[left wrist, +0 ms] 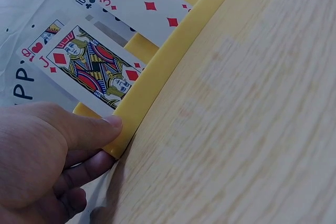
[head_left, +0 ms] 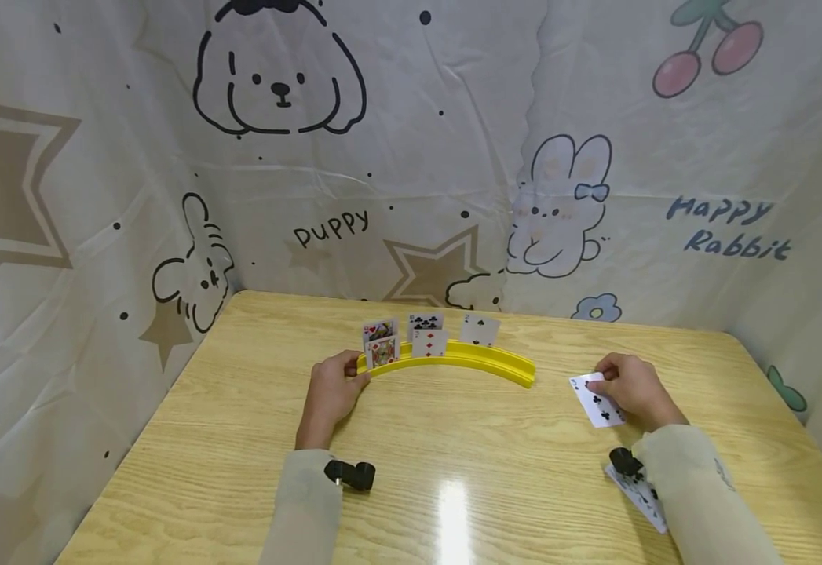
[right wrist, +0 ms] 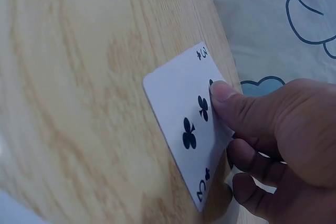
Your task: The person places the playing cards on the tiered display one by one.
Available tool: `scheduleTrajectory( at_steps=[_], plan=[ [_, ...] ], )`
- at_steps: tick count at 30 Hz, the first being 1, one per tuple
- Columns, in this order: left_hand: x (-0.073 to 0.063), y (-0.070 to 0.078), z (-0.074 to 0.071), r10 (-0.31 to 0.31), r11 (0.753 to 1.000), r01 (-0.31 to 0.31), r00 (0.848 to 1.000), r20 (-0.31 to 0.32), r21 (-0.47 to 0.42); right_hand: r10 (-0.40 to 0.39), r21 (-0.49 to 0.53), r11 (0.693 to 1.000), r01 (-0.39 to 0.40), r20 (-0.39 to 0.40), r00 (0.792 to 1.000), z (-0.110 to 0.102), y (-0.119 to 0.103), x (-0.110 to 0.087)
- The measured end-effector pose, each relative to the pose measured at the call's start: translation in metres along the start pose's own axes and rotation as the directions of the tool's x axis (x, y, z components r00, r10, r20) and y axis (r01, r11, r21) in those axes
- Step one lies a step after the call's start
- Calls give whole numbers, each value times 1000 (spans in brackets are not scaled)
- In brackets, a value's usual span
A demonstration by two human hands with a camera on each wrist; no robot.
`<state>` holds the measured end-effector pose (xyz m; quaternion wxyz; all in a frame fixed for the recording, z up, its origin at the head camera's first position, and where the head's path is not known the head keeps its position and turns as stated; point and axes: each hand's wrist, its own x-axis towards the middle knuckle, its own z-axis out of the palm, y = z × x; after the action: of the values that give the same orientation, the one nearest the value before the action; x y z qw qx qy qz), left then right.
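My left hand (head_left: 331, 396) pinches the left end of a curved yellow card holder (head_left: 498, 361) between thumb and fingers. In its front row stand a jack of diamonds (left wrist: 94, 72) and a three of diamonds (head_left: 429, 344). Behind them are a queen of hearts (head_left: 380, 328), a ten of clubs (head_left: 425, 320) and, further right, a black two (head_left: 480, 329). Off the holder's right end, my right hand (head_left: 633, 388) grips a three of clubs (right wrist: 176, 98) by one edge, thumb on its face; the card is tilted over the table.
More playing cards (head_left: 638, 502) lie face up on the wooden table (head_left: 241, 471), partly covered by the right sleeve (head_left: 700, 479). A printed curtain (head_left: 411, 157) hangs behind the table's far edge and along its sides.
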<state>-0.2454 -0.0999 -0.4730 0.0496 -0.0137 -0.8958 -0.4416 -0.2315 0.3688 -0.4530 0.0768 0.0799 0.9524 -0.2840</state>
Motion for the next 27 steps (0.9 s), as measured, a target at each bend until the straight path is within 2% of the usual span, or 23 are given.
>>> scheduleTrajectory(
  at_steps=[12,18,27],
  plan=[
    [-1,0,2,-6,1000,6,1000,5,17,20,3,1000,-20,15,1000,-6,4,-8],
    [-1,-1,1,7,1000,-7,1000,3,15,-36,-27,999,36,4,999,-14,1,-14],
    [0,-2,1,28,1000,-28,1000,-5,4,-134,-46,990,132,-52,990,-31,-13,-26]
  ],
)
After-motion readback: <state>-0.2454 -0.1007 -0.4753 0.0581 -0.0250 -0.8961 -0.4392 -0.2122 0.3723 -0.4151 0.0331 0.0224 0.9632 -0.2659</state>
